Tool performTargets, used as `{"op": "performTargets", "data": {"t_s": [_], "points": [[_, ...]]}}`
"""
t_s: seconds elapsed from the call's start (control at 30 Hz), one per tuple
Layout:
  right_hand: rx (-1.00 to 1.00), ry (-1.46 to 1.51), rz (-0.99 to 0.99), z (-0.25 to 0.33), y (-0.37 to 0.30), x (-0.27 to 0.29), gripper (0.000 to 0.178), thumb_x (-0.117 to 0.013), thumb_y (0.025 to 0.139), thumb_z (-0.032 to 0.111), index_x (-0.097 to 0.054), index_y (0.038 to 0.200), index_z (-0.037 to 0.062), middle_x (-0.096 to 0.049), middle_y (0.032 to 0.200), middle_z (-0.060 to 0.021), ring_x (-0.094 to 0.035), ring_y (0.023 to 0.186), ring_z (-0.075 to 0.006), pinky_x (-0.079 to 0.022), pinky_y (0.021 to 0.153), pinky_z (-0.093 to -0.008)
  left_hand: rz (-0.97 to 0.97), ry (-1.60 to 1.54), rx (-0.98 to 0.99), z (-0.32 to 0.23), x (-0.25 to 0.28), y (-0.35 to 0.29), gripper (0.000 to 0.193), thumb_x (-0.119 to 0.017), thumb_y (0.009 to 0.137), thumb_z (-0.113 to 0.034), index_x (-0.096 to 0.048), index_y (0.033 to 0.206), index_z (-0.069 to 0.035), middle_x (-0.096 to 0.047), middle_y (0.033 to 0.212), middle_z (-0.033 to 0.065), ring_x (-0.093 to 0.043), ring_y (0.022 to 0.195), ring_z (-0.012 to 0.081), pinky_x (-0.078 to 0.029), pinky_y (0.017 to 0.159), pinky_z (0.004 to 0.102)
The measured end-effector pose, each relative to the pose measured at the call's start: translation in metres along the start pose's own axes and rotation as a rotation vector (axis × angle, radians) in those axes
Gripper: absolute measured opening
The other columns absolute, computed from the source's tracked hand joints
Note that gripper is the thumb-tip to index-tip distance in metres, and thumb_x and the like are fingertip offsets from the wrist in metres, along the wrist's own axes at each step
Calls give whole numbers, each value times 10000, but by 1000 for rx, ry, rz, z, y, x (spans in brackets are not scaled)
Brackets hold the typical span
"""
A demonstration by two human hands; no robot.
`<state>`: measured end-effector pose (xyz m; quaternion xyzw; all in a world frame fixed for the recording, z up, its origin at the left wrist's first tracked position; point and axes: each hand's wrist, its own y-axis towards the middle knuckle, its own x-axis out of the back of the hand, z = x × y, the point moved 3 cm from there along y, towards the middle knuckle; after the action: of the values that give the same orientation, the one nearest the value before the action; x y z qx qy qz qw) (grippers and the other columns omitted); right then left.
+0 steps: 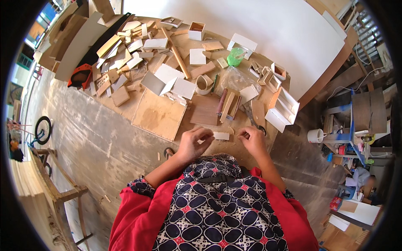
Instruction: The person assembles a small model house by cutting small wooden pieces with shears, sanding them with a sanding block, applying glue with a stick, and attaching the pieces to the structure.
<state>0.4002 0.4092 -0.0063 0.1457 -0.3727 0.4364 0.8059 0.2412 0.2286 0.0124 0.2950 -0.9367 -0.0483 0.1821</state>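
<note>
My left hand point(193, 143) is raised just left of a small white block point(221, 135) at the board's near edge. Its fingers are curved, with a gap between them and the thumb, and nothing shows in it. Over on the right, my right hand point(253, 141) has its fingers bent and pressed together in a pinch; whatever may be in it is too small to see. Scissors point(258, 126) lie just beyond that hand. Past the white block are a brown wooden panel point(204, 110), a reddish-brown rod point(222, 101) and a narrow wooden box point(230, 106).
Many wood offcuts point(121, 96) are heaped at the far left beside an orange-handled saw point(80, 76). A plain square board point(159, 113) lies left of centre. A cup point(204, 84), a green bag point(235, 57) and a white divided box point(283, 109) stand farther back. Someone point(368, 186) sits far right.
</note>
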Motion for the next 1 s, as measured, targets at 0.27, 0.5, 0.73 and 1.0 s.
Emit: {"op": "performTargets", "data": {"t_s": [0.27,0.5,0.73,1.0], "points": [[-201,767,61,23,-6,-12,77,-650,842,56,-643,886,-6,-636,746,7,-555,644,-36,-445,579,-185,267,-260,257,-5,-40,22,206,-647,858,-137,-653,968,37,-677,872,75,-625,761,111,-510,686,262],[-181,759,86,20,12,-16,99,-618,857,54,-638,946,16,-629,719,3,-545,615,-43,-439,555,-188,257,-446,404,4,-40,22,131,-649,862,-115,-648,894,12,-645,790,22,-593,742,63,-487,667,215],[-83,533,-305,12,142,47,543,-688,810,204,-465,1293,94,-572,1029,-55,-561,702,-89,-466,545,-229,257,-722,528,22,-35,1,94,-596,901,-104,-553,949,-36,-609,906,31,-650,809,140,-542,740,266],[-84,337,-308,-5,233,60,495,-733,772,316,-599,1183,75,-604,717,-4,-513,498,-80,-428,465,-235,98,-782,545,19,4,-23,100,-629,880,-99,-606,939,-21,-631,820,18,-628,776,116,-517,730,248]]}}
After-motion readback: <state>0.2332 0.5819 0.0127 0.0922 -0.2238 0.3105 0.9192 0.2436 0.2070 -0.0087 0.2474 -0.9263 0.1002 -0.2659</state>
